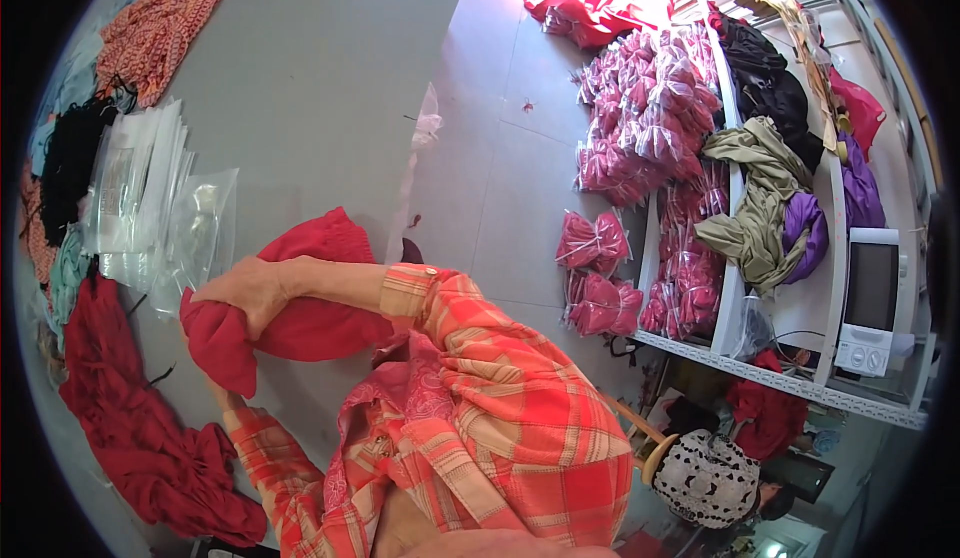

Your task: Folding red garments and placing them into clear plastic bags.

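Note:
A red knit garment (325, 333) with a ribbed edge lies partly on the grey table, its left end lifted and folded over. My right hand (245, 293) reaches across from the right and is closed on that folded end, fingers wrapped over the cloth. Below it, my left hand (217, 390) comes up from the lower edge under the same fold. Only its wrist side shows; the cloth hides the fingers. Just beyond my hands are clear plastic bags (205, 220) and a stack of white packaging sleeves (140, 183).
A heap of red garments (140, 418) lies at left, below black cloth (75, 163) and patterned orange cloth (160, 33). Many bagged pink-red bundles (650, 108) are piled at right beside a white shelf (780, 388) with olive cloth (765, 188). Another person (705, 478) is at lower right.

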A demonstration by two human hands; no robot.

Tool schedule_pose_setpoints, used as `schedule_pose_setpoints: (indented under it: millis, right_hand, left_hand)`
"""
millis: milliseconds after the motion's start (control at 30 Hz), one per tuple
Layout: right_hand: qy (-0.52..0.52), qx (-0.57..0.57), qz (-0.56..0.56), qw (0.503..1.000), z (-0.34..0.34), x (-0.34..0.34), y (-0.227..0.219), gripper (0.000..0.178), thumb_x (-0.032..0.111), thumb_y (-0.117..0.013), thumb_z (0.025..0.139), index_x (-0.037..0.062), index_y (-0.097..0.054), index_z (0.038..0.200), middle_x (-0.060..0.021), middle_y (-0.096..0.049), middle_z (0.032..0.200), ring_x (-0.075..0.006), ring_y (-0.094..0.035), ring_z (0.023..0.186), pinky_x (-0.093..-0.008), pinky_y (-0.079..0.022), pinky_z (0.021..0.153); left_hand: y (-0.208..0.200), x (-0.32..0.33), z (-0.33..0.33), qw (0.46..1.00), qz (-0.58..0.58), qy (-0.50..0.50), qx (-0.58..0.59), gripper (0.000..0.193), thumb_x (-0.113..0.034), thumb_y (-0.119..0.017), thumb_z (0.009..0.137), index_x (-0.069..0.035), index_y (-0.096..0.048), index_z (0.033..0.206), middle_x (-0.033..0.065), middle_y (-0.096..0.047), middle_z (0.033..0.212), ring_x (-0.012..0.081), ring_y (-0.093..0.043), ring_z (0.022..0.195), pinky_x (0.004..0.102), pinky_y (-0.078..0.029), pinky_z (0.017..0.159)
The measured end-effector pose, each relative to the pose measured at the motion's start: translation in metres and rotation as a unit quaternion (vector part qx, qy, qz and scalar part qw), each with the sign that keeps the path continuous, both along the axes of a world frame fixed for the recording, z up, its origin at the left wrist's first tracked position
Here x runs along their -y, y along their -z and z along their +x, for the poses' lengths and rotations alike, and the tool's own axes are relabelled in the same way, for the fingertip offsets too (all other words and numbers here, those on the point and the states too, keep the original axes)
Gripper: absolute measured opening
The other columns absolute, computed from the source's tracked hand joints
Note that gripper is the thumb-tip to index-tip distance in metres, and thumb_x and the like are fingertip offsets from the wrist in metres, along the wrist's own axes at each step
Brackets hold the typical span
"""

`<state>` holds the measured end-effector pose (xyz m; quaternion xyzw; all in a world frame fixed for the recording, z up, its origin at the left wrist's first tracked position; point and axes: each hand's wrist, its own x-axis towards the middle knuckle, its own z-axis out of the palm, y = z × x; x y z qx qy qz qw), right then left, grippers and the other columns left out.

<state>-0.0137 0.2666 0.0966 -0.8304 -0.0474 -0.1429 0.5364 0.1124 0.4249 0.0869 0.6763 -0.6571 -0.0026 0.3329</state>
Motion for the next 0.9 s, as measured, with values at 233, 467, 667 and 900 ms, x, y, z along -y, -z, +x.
schedule_pose_setpoints:
  millis: [233,467,667,900]
  right_hand:
    - [-0.047,-0.105,0.041,0.993,0.033,-0.005,0.056,0.083,0.026,-0.075,0.046,0.0110,-0.044,0.121,-0.0120,-0.059,0.104,-0.0296,-0.057,0.097,-0.0359,-0.044,0.082]
    - [-0.008,-0.060,0.452,0.890,0.041,0.018,0.059,0.045,0.002,-0.073,0.044,0.0028,-0.064,0.088,-0.0055,-0.064,0.091,-0.0175,-0.058,0.087,-0.0295,-0.046,0.076]
    - [0.152,-0.014,0.538,0.829,0.041,0.047,0.050,0.041,0.005,-0.070,0.058,0.0004,-0.059,0.097,-0.0065,-0.063,0.085,-0.0166,-0.058,0.079,-0.0296,-0.047,0.072]
    - [0.224,0.019,-0.345,0.911,0.047,-0.018,0.057,0.078,0.020,-0.066,0.067,-0.0015,-0.026,0.131,-0.0318,-0.035,0.124,-0.0443,-0.054,0.092,-0.0434,-0.050,0.067]
  left_hand:
    - [0.053,-0.013,0.020,0.833,-0.055,-0.223,-0.504,0.025,-0.018,-0.049,0.086,-0.003,-0.056,0.104,0.0093,-0.059,0.096,0.0196,-0.054,0.089,0.0298,-0.043,0.079]
    - [0.055,-0.012,0.001,0.953,-0.049,-0.288,-0.077,0.027,-0.015,-0.048,0.090,0.001,-0.054,0.111,0.0131,-0.062,0.097,0.0235,-0.061,0.084,0.0311,-0.047,0.074]
    - [0.056,-0.007,-0.048,0.961,-0.004,-0.269,-0.060,0.027,-0.013,-0.047,0.091,0.002,-0.054,0.112,0.0179,-0.062,0.098,0.0269,-0.061,0.080,0.0319,-0.047,0.071]
    - [0.040,0.025,-0.065,0.961,-0.090,-0.255,-0.062,0.029,-0.013,-0.044,0.093,0.002,-0.049,0.117,0.0172,-0.060,0.101,0.0240,-0.060,0.084,0.0307,-0.047,0.073]
